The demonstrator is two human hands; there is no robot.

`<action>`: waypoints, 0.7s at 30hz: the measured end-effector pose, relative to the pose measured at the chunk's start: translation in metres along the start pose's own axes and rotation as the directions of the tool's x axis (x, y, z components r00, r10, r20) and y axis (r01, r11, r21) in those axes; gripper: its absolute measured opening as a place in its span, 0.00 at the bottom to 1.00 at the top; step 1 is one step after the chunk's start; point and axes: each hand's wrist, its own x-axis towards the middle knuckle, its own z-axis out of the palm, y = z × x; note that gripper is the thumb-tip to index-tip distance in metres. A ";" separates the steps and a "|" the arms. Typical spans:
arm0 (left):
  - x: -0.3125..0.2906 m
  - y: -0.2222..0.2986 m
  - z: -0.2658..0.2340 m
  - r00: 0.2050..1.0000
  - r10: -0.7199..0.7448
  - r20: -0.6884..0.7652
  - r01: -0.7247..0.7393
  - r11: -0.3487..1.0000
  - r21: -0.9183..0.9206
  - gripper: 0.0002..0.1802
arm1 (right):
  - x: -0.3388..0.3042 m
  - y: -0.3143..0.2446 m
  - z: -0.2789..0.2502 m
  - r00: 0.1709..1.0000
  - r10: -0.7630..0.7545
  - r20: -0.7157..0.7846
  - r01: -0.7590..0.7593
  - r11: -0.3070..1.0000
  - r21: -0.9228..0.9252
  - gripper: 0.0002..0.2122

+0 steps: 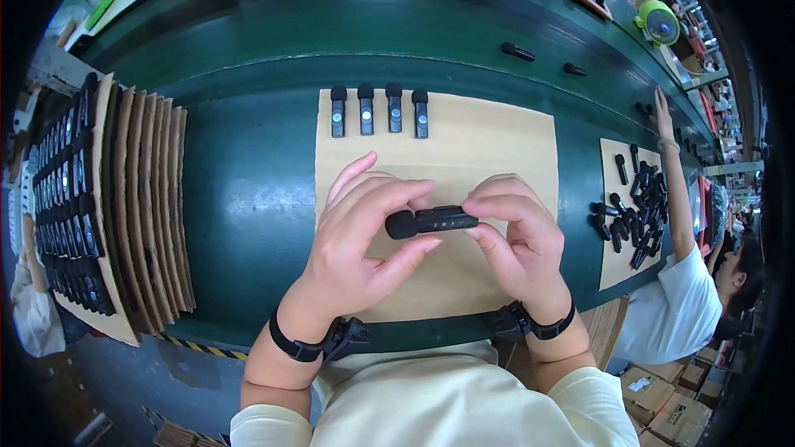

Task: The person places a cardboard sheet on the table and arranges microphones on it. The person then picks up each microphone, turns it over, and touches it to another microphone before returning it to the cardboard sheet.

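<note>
Centre frame: your right hand (526, 240) pinches a black microphone (447, 219); your left hand (344, 232) surrounds it, fingers apart. Upper centre: four microphones (395, 109) on cardboard (497, 136).

A small black microphone (443, 219) is held just off the centre of the view, toward four o'clock, with its slim body lying nearly level. Its rounded, matte foam cap (401, 225) is pointed between eight and nine o'clock, and a row of small pale marks can be seen along the glossier body. The three o'clock end is pinched by the right hand (526, 240), while the capped end is framed by the left hand's (348, 236) curved fingers.
</note>
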 end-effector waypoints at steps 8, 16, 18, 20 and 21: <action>-0.002 -0.006 0.002 0.998 0.045 0.034 -0.046 0.998 0.030 0.17 | -0.002 0.000 0.003 0.998 0.052 0.034 -0.056 0.991 0.122 0.10; -0.005 -0.009 0.008 0.996 -0.057 0.075 0.044 0.986 0.163 0.21 | 0.018 -0.009 -0.002 0.984 -0.037 0.176 0.053 0.995 -0.087 0.11; -0.007 -0.012 0.010 0.992 -0.110 0.065 0.096 0.978 0.187 0.22 | 0.022 -0.001 -0.006 0.980 0.043 0.195 -0.026 0.995 -0.091 0.11; -0.008 -0.012 0.012 0.979 -0.175 0.109 0.127 0.928 0.350 0.25 | 0.029 0.011 -0.009 0.981 0.065 0.180 -0.040 0.989 -0.139 0.12; -0.009 -0.013 0.012 0.970 -0.210 0.126 0.138 0.893 0.429 0.27 | 0.033 0.019 -0.011 0.983 0.087 0.163 -0.056 0.981 -0.184 0.12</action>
